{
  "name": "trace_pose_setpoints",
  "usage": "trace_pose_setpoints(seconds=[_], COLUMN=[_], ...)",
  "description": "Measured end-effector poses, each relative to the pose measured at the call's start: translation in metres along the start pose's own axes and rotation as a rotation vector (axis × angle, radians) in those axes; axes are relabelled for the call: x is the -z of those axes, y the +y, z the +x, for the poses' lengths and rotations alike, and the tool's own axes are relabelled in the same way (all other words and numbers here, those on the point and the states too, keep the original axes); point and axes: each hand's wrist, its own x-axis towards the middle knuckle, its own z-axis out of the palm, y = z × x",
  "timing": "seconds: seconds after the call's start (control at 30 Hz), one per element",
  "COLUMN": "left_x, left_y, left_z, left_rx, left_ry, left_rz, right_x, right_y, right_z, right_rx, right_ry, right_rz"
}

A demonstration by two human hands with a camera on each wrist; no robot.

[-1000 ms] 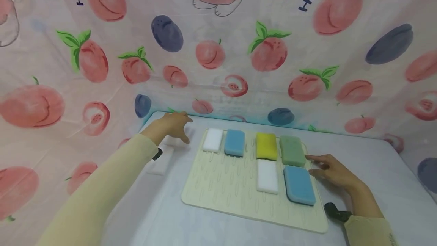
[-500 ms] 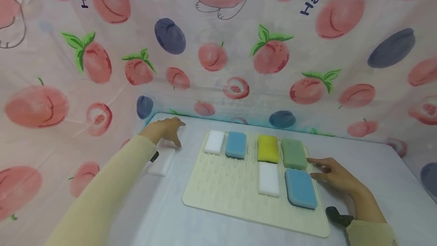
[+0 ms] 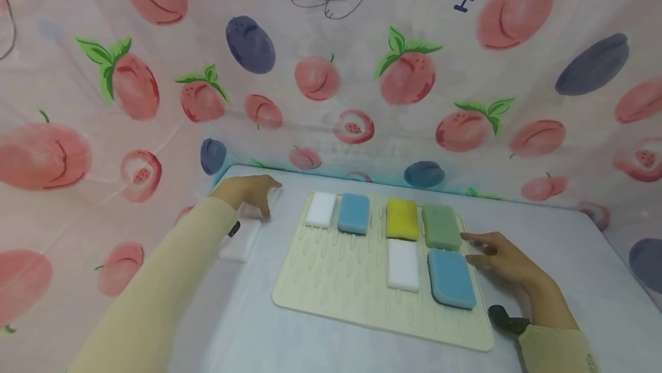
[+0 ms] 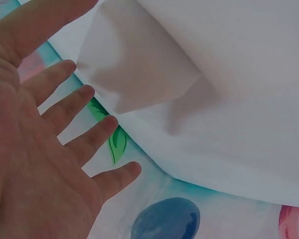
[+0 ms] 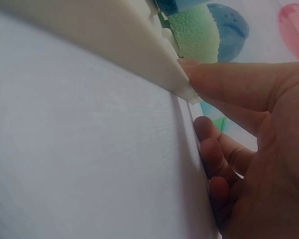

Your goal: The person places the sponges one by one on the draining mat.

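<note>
White foam block lies half hidden under the left hand, whose fingers spread wide, holding nothing. Right hand fingers press straight against the cream ridged mat edge beside the green sponge; the wrist view cuts off most of it.

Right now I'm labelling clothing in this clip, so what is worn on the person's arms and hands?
Both arms wear long pale cream-yellow sleeves, the left sleeve and the right sleeve ending at the wrist. A small black device sits at the right wrist, another black one at the left. The left hand and right hand are bare.
</note>
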Motion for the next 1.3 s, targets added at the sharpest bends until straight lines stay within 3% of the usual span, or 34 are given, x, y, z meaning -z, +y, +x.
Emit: trace_pose_setpoints(seconds=[0.3, 0.73, 1.3], left_x=[0.0, -0.002, 0.007], left_y=[0.003, -0.002, 0.014], left_z=[-0.002, 0.002, -0.003], left_rx=[0.022, -0.002, -0.033], left_ry=[-0.01, 0.017, 0.034], left_rz=[0.017, 0.041, 0.084], right_x=[-0.001, 0.001, -0.001], right_y=[-0.003, -0.005, -0.003], right_z=[0.0, 0.0, -0.001], right_rx=[-0.002, -0.007, 0.016], right_ry=[0.0, -0.009, 0.004], right_rz=[0.016, -0.004, 0.006])
